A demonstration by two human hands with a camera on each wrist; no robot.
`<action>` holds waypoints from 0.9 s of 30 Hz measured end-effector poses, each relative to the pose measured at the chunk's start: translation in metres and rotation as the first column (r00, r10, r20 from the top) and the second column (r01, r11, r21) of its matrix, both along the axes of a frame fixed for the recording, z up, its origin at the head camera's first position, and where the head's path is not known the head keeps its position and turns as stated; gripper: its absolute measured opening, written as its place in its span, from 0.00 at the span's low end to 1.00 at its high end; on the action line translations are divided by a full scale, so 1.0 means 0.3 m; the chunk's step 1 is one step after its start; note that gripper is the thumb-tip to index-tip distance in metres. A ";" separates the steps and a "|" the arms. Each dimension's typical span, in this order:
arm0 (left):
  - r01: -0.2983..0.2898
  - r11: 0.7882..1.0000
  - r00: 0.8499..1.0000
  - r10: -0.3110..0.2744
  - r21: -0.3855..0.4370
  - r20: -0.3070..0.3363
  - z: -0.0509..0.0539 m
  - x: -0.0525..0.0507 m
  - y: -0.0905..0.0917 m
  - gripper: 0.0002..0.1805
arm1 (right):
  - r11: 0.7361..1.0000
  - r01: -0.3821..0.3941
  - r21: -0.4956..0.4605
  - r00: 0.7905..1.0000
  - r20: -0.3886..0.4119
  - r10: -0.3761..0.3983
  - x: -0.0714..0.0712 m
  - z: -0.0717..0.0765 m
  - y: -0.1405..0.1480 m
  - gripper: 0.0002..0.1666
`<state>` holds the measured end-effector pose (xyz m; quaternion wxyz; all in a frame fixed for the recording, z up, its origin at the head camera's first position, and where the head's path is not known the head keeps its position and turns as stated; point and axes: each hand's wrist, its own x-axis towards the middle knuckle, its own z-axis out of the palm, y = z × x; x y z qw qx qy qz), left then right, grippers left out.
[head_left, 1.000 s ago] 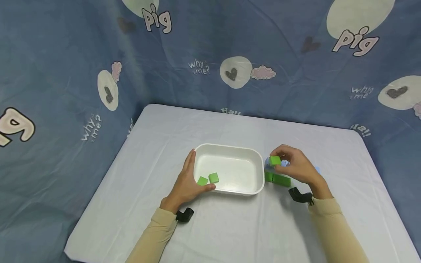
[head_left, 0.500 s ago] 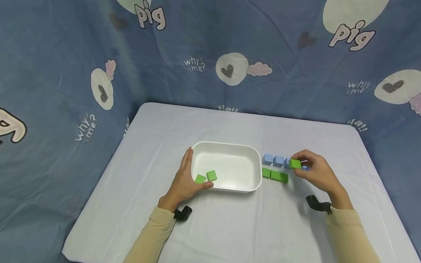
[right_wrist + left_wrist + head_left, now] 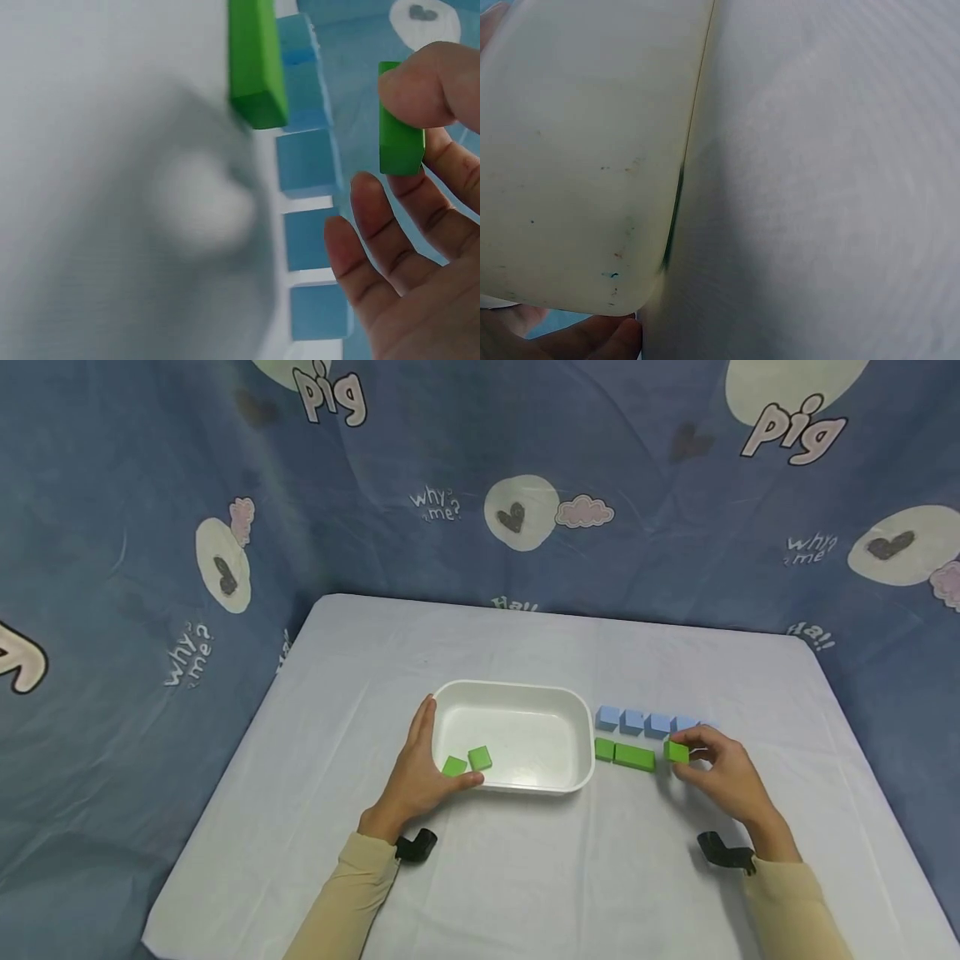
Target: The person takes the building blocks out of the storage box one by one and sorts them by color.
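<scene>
My right hand [image 3: 723, 774] pinches a green block [image 3: 677, 752] between thumb and fingers, just right of a row of green blocks [image 3: 634, 757]. In the right wrist view, the thumb lies over the held green block [image 3: 402, 146]. Behind this row runs a line of several blue blocks [image 3: 657, 725], its right end partly hidden by my fingers. My left hand [image 3: 411, 777] grips the left end of a white plastic tray [image 3: 517, 685], thumb at the near rim, fingers along the left side. Two green blocks [image 3: 480, 757] lie inside, near that thumb.
A white cloth [image 3: 517, 877] covers the table. Behind it and to the left hangs a blue printed curtain [image 3: 390, 552]. The tray's right wall stands close to the left ends of both block rows.
My right hand has carried the green block rightward from over the blue blocks, then toward me, to the right of the green row. The left hand stays at the tray.
</scene>
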<state>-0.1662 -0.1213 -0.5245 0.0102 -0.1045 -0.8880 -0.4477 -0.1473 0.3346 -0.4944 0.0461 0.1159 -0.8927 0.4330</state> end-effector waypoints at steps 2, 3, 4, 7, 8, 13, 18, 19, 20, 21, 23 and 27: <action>0.000 1.000 1.000 0.001 0.005 -0.003 -0.001 0.000 0.001 0.76 | 1.000 0.018 0.018 1.000 0.011 -0.018 0.004 -0.015 -0.001 0.19; 0.000 1.000 1.000 0.000 0.007 -0.005 -0.002 0.000 0.001 0.76 | 0.999 0.027 0.031 0.999 0.018 -0.027 0.006 -0.022 -0.001 0.20; 0.001 1.000 1.000 -0.001 0.007 -0.007 -0.002 0.000 0.001 0.76 | 0.998 0.038 0.043 0.999 0.026 -0.039 0.007 -0.029 0.000 0.20; 0.004 1.000 1.000 -0.004 0.008 -0.012 -0.003 0.000 0.001 0.76 | 0.995 0.066 0.078 0.997 0.040 -0.070 0.008 -0.048 0.003 0.22; 0.005 1.000 1.000 -0.005 0.008 -0.013 -0.003 0.000 0.001 0.76 | 0.994 0.073 0.085 0.996 0.042 -0.077 0.008 -0.053 0.003 0.22; 0.006 1.000 1.000 -0.006 0.008 -0.009 0.001 -0.002 0.004 0.76 | 0.989 0.086 0.120 0.995 0.046 -0.092 0.007 -0.070 0.005 0.22; 0.005 1.000 1.000 -0.005 0.010 -0.008 0.007 -0.005 0.007 0.76 | 0.986 0.086 0.144 0.993 0.064 -0.096 0.001 -0.074 0.002 0.21; 0.004 1.000 1.000 -0.004 0.009 -0.008 0.008 -0.005 0.008 0.76 | 0.985 0.086 0.148 0.993 0.069 -0.097 -0.001 -0.075 0.001 0.20; 0.004 1.000 1.000 -0.004 0.011 -0.008 0.008 -0.005 0.008 0.76 | 0.985 0.087 0.152 0.992 0.074 -0.099 -0.002 -0.076 0.000 0.20; 0.004 1.000 1.000 -0.003 0.011 -0.007 0.009 -0.005 0.009 0.76 | 0.984 0.086 0.155 0.992 0.080 -0.099 -0.003 -0.077 -0.001 0.20; 0.002 1.000 1.000 -0.002 0.009 -0.004 0.008 -0.004 0.008 0.76 | 0.983 0.082 0.161 0.991 0.090 -0.098 -0.004 -0.080 -0.004 0.20; -0.003 1.000 1.000 0.003 0.002 -0.001 0.005 -0.001 0.004 0.77 | 0.980 0.078 0.185 0.991 0.092 -0.096 -0.006 -0.084 -0.012 0.20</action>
